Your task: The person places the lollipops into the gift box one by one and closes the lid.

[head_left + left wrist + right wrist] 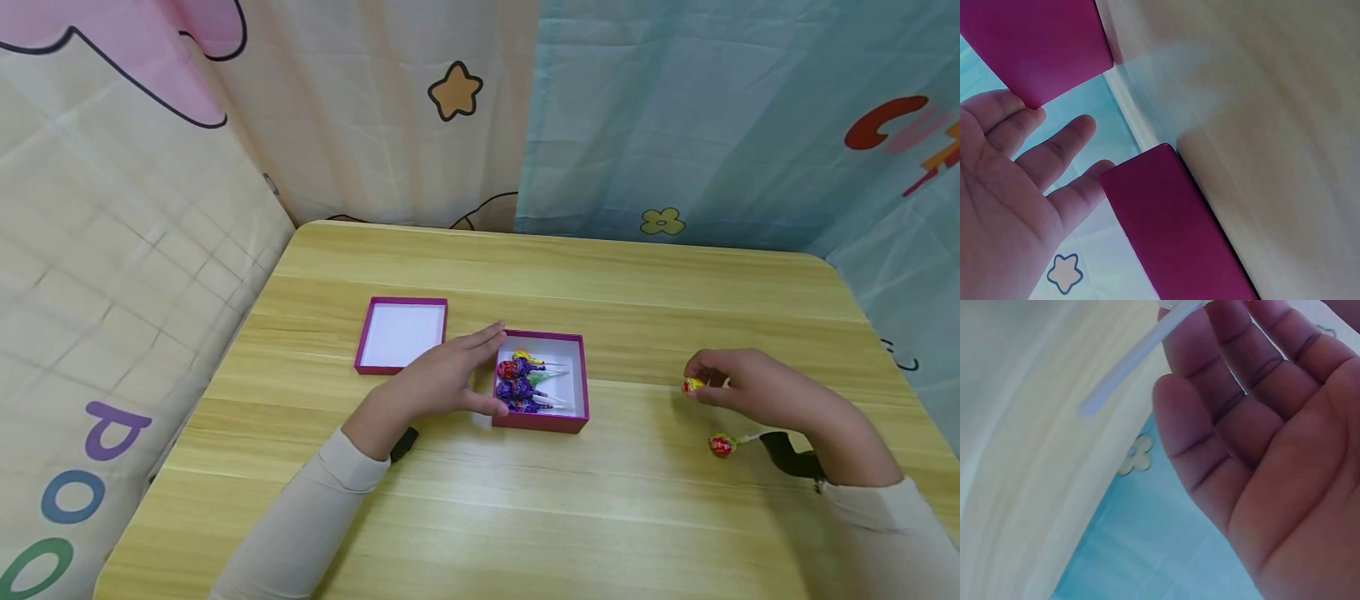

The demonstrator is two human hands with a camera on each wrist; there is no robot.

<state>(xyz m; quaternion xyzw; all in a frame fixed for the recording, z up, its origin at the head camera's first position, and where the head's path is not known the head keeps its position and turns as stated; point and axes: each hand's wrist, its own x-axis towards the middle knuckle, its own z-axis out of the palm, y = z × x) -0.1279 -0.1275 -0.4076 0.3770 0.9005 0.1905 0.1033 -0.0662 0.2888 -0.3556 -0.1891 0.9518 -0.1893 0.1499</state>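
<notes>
My left hand (442, 375) spans the left side of a magenta box (540, 423), thumb by its near corner and fingertips at its far one. Inside lie several lollipops (517, 388) in purple, red, yellow and green wrappers, white sticks pointing right. Off to the right, my right hand (772, 390) pinches a yellow-and-red lollipop (691, 386) just over the table. Its white stick (1141, 359) juts out past the fingertips in the right wrist view. Another red-and-yellow lollipop (722, 445) lies on the table below that hand.
A shallow magenta lid (405, 333) with a white inside lies left of the box, partly behind my left hand. The wooden table (480, 508) backs onto patterned curtains (637, 108). A black strap (787, 457) shows at the right wrist.
</notes>
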